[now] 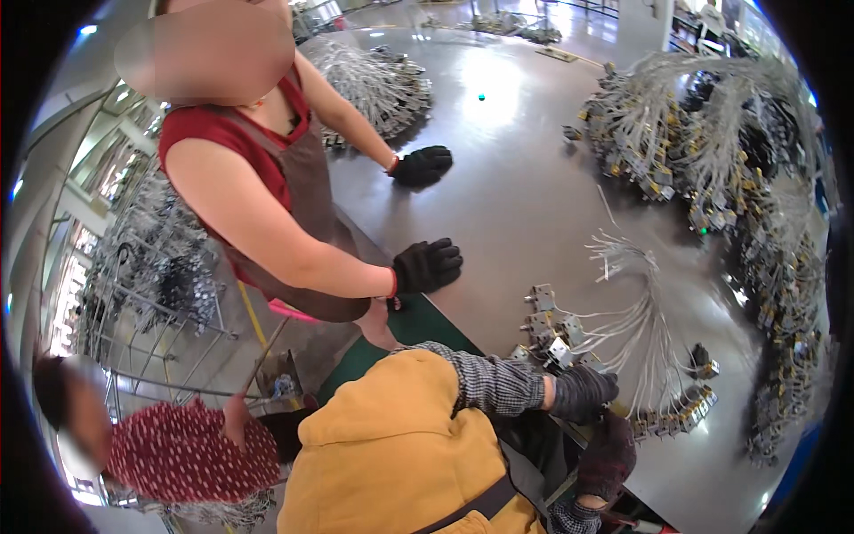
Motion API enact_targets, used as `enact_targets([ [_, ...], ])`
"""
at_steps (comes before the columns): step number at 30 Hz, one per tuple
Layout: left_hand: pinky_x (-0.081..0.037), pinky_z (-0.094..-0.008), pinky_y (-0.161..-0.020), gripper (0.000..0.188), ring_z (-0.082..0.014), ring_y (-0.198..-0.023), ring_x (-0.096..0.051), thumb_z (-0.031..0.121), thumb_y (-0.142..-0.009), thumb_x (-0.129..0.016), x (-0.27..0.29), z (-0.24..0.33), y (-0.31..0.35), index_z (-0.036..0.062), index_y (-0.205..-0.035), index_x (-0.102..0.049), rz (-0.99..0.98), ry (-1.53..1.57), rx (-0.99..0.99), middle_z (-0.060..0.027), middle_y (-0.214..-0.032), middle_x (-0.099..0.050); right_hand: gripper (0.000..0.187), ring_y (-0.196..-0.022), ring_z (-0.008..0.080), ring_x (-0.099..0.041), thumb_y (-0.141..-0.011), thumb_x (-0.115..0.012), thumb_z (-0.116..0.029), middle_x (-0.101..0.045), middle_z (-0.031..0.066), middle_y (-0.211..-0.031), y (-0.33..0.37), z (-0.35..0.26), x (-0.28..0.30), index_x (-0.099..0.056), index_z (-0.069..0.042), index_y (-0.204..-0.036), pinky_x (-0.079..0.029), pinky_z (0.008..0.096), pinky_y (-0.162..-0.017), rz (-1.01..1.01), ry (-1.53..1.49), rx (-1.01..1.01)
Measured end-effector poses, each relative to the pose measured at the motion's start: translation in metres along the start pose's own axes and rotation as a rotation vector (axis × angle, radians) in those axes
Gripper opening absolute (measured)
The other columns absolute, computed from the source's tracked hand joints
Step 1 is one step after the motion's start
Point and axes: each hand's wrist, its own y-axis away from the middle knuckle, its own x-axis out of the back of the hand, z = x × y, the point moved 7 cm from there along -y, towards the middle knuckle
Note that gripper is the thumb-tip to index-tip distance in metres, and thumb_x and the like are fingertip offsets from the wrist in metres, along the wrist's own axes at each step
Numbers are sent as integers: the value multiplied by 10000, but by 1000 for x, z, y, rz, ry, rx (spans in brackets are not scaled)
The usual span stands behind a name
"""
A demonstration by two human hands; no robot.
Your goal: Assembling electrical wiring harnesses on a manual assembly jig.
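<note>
Both my hands wear dark knitted gloves with checked sleeves, and they meet at the near edge of the metal table. My left hand (583,393) has its fingers curled in, beside a cluster of small silver metal housings (559,347). Close against it, my right hand (608,456) is closed too, its fingertips near the left hand's. Whatever lies between them is too small and covered to make out. A fanned bundle of white wires (636,311) spreads just beyond my hands. Its wires run to the housings and to a curved row of metal parts (678,415).
Large heaps of wired metal parts (685,133) line the table's right side; another heap (378,89) lies at the far left. A co-worker's black-gloved hands (427,265) rest on the grey tabletop (516,205). Another person (191,449) stands at lower left, near wire racks (160,347).
</note>
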Motion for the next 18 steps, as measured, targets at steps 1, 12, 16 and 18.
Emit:
enact_targets([
  [1, -579, -495, -662, 497, -426, -807, -706, 322, -658, -872, 8, 3, 0, 21, -1002, -678, 5, -12, 14, -227, -991, -650, 180, -948, 390, -726, -976, -646, -103, -750, 189, -998, 0, -4, 1, -746, -39, -1112, -561, 446, -813, 22, -4, 43],
  [12, -585, -506, -631, 505, -415, -792, -725, 363, -708, -820, 15, 11, -9, -25, -1004, -690, -194, -116, 134, -250, -1035, -669, 165, -940, 399, -708, -947, -661, -82, -728, 193, -960, 2, 5, 0, -733, -21, -1082, -546, 449, -827, 104, -10, 46],
  [16, -586, -501, -625, 520, -417, -787, -726, 307, -677, -844, 16, 11, -5, -11, -1056, -684, -220, -104, 146, -241, -1052, -672, 198, -932, 365, -711, -952, -657, -69, -724, 189, -963, 5, 11, -6, -725, -10, -1127, -545, 427, -831, 44, -81, 57],
  [18, -592, -491, -684, 583, -414, -844, -730, 250, -642, -873, 21, 8, -1, 11, -1128, -659, -264, -108, 180, -219, -1041, -686, 204, -913, 330, -716, -961, -653, -64, -721, 179, -953, 6, 18, -8, -719, -3, -1144, -545, 404, -828, 27, -135, 73],
])
